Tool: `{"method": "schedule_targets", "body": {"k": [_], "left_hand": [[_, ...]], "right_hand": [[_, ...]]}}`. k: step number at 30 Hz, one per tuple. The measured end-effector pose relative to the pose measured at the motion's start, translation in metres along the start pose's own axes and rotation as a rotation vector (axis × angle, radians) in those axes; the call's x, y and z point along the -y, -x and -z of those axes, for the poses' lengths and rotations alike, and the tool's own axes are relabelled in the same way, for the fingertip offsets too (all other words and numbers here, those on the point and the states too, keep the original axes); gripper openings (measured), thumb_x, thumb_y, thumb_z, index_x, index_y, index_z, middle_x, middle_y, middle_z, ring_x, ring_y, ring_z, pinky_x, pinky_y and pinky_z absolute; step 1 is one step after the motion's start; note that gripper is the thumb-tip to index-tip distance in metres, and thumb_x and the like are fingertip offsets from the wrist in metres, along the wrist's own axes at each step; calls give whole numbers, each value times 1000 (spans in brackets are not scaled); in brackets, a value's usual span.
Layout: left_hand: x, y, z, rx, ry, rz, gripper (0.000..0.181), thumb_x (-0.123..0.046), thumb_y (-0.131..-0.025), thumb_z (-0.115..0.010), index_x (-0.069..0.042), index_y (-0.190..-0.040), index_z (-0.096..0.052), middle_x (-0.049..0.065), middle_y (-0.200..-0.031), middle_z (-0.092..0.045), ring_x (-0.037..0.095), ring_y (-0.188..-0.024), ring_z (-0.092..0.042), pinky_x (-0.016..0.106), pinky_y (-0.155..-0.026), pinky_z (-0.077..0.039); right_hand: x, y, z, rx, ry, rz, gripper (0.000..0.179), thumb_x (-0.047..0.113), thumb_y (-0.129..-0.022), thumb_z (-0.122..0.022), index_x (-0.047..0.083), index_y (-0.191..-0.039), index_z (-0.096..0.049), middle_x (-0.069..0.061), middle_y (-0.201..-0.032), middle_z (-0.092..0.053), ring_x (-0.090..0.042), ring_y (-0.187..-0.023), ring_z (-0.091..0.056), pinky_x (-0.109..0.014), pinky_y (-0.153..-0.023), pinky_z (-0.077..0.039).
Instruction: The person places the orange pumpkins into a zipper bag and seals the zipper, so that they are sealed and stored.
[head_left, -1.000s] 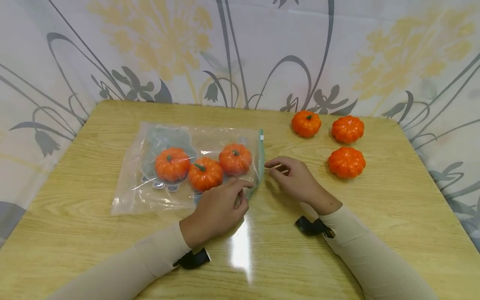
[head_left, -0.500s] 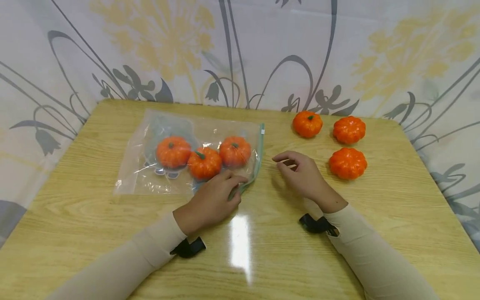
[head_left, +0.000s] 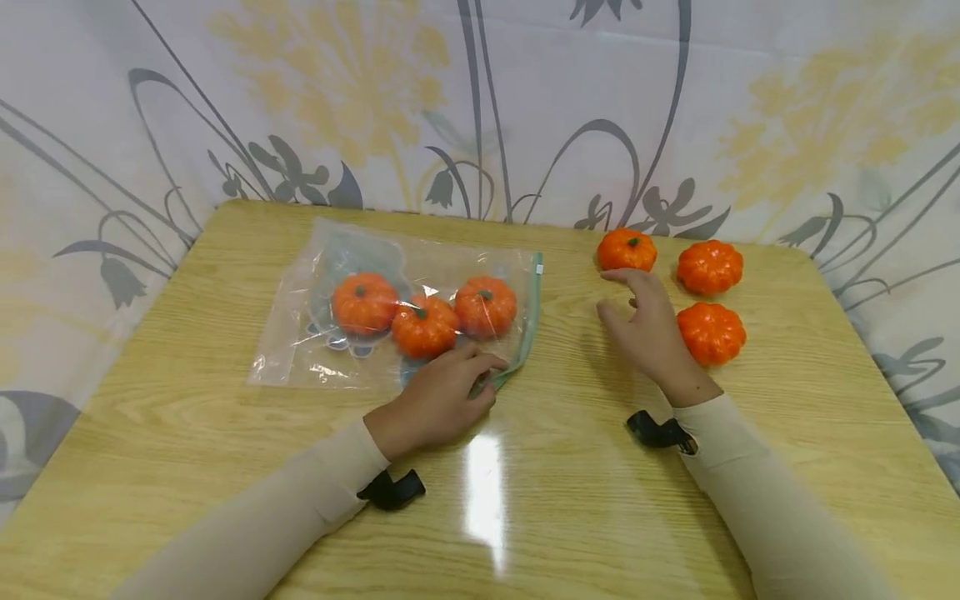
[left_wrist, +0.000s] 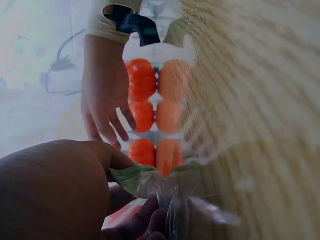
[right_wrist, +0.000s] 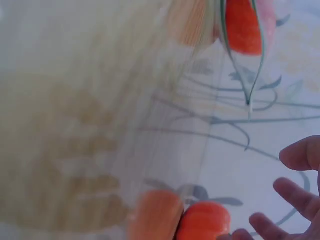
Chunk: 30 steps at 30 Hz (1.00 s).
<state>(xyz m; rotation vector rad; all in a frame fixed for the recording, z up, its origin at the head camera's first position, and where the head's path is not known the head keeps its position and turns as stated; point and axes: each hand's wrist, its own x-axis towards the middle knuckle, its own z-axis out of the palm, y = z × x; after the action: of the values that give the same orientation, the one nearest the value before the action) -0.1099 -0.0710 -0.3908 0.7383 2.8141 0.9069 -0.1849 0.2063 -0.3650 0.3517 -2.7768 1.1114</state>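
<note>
In the head view a clear zip bag [head_left: 300,367] with a green strip [head_left: 534,308] lies on the table, three small orange pumpkins [head_left: 363,305] inside. My left hand [head_left: 442,396] pinches its near corner by the strip; the left wrist view shows the plastic [left_wrist: 170,200] bunched between fingers and thumb. In the right wrist view the green edges of the mouth stand parted around a pumpkin [right_wrist: 244,27]. My right hand [head_left: 651,333] holds nothing, its fingers spread just in front of the back pumpkin [head_left: 627,247].
Two more orange pumpkins, one farther back [head_left: 710,267] and one nearer [head_left: 711,333], sit beside and behind the right hand. A patterned curtain [head_left: 540,108] hangs along the far edge of the glossy wooden table [head_left: 585,508], which mirrors the pumpkins.
My right hand has moved away from the bag's mouth, right and back toward the loose pumpkins, its fingers spreading. The left hand has kept the bag's corner, and the bag has shifted slightly back.
</note>
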Motion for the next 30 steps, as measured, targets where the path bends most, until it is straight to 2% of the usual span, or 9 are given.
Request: {"method": "schedule_targets", "body": {"k": [8, 13, 18, 24, 30], "left_hand": [[2, 1, 0, 11, -7, 19, 34, -21, -95, -60, -16, -128, -67, -1, -111, -63, 14, -86, -51, 31, -77, -46], [4, 0, 0, 13, -10, 16, 34, -22, -95, -60, -16, -128, -66, -2, -111, -62, 14, -87, -51, 31, -78, -46], [4, -1, -2, 18, -14, 13, 34, -22, -95, -60, -17, -128, -66, -1, -110, -61, 14, -87, -51, 31, -77, -46], [3, -1, -2, 15, -21, 2, 34, -22, -95, -59, -16, -128, -66, -1, -116, -64, 14, -90, -53, 31, -81, -47], [2, -2, -2, 16, -19, -2, 35, -22, -95, -59, -17, -128, -66, -2, -115, -63, 13, -89, -52, 31, -79, -47]], "right_hand": [[-9, -24, 6, 52, 120, -67, 65, 21, -97, -60, 0, -152, -32, -28, -156, -26, -47, -145, -22, -64, -117, -22], [-11, -38, 10, 63, 176, -79, 68, 25, -98, -59, 2, -154, -27, -31, -160, -15, -53, -146, -16, -68, -115, -22], [-11, -49, 14, 115, 221, -147, 70, 30, -99, -56, 11, -158, -22, -28, -163, -7, -55, -147, -13, -73, -110, -26], [-15, -54, 16, 155, 269, -165, 74, 31, -99, -56, 12, -159, -18, -28, -164, -5, -58, -146, -13, -72, -112, -23], [-19, -61, 18, 171, 291, -173, 77, 31, -99, -56, 11, -160, -14, -29, -163, -4, -59, -145, -12, -72, -114, -20]]}}
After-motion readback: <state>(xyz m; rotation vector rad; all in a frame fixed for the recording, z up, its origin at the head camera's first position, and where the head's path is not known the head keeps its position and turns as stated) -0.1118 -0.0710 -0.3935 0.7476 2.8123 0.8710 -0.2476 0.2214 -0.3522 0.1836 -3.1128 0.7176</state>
